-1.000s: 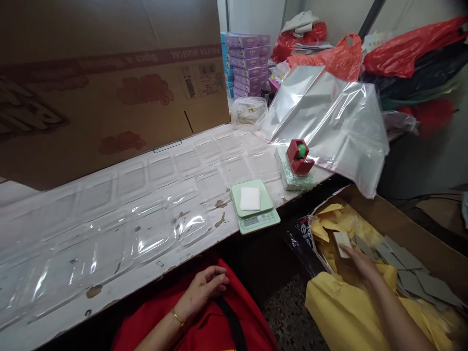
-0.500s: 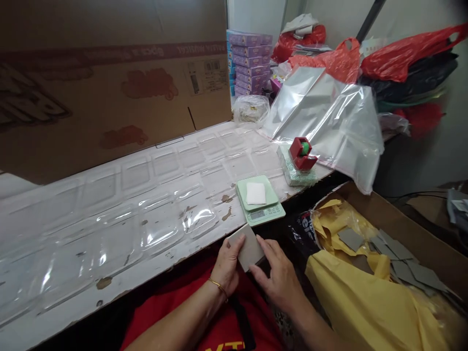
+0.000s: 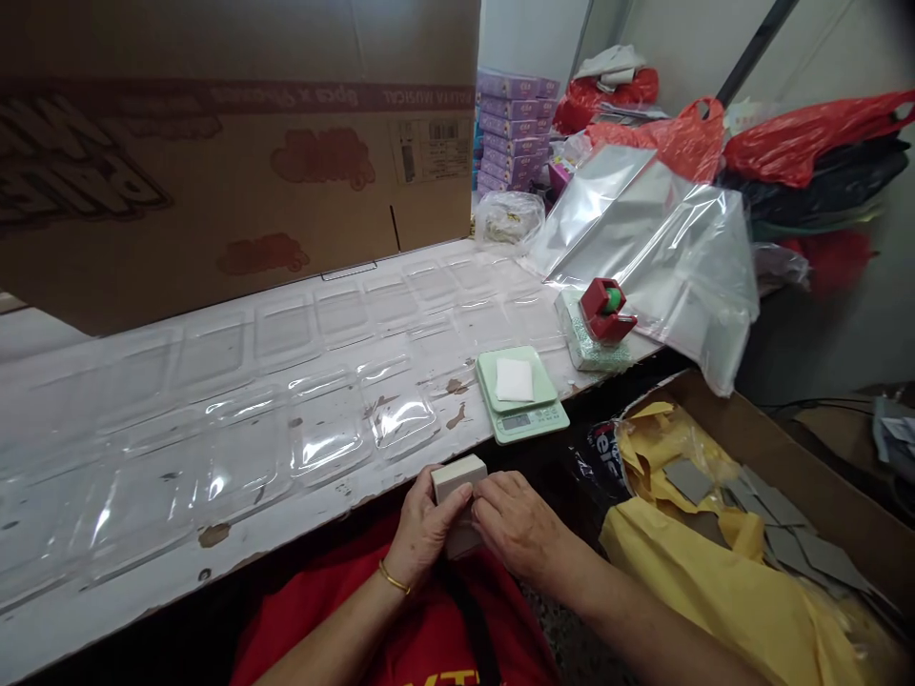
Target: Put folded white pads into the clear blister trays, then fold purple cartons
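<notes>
In front of my lap, a thick stack of grey square cards [image 3: 459,474] is gripped in my left hand [image 3: 420,532], its thumb lying across the near face. The fingers of my right hand [image 3: 516,522] are bent and pressed against the stack's right side. Part of the stack is hidden behind both hands. Just beyond it, at the table's edge, a pale green digital scale [image 3: 533,424] carries a small white folded packet [image 3: 514,379]. The scale's display is too small to read.
Rows of clear plastic trays [image 3: 329,429] cover the white table [image 3: 286,519]. A large cardboard box [image 3: 250,191] stands behind. A red tape dispenser [image 3: 607,314] sits right of the scale. Lower right, an open carton [image 3: 850,467] holds yellow paper and loose grey cards [image 3: 829,562].
The stack has been tilted in my hands, so its thick edge now shows. My right hand has moved left and closed in on it. The whole view has shifted slightly.
</notes>
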A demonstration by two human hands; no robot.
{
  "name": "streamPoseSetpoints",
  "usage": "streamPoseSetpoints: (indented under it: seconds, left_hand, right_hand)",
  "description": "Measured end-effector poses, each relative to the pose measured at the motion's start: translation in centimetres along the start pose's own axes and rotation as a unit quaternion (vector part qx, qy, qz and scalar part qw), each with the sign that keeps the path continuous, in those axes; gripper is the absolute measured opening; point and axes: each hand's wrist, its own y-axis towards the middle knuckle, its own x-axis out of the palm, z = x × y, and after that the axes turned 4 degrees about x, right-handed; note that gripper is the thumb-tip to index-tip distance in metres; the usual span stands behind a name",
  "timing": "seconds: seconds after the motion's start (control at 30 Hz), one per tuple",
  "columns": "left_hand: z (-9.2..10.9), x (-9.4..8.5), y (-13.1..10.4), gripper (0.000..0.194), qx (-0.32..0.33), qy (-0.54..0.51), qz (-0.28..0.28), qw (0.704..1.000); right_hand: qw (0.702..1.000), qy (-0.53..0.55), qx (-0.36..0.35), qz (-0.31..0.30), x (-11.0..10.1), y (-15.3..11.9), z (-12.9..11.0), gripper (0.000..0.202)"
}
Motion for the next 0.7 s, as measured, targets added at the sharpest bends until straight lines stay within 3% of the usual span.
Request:
streamPoseSetpoints:
  seconds: [0.1, 0.3, 0.47, 0.57, 0.63, 0.7]
  left_hand:
    - [0.3, -0.2, 0.0, 0.029, -0.018, -0.01, 0.003, 1.0]
    - [2.0, 0.4, 0.3, 0.025, -0.035, -0.127, 0.024, 0.991]
    - [2.6, 0.7, 0.9, 0.028, -0.027, -0.217, 0.039, 0.975]
    - [3.2, -0.3, 1.7, 0.031, -0.077, -0.26, 0.048, 0.961]
    - [4.2, -1.7, 2.4, 0.031, -0.089, -0.29, 0.068, 0.951]
    - [5.5, -3.3, 3.0, 0.03, -0.058, -0.306, 0.101, 0.945]
  right_hand:
    - [1.0, 0.004, -0.008, -0.007, -0.9, 0.0, 0.0, 0.01]
    - [0.999, -0.023, -0.045, -0.002, -1.9, 0.5, 0.2, 0.016]
    - [0.997, -0.003, -0.053, 0.06, -2.5, 0.5, 0.8, 0.023]
    - [0.994, 0.065, -0.038, 0.08, -2.2, 0.2, 0.5, 0.025]
    - [0.992, 0.102, -0.06, 0.042, -1.7, -0.6, 0.1, 0.024]
    - [0.987, 0.148, -0.07, 0.0, -1.2, -2.4, 0.7, 0.025]
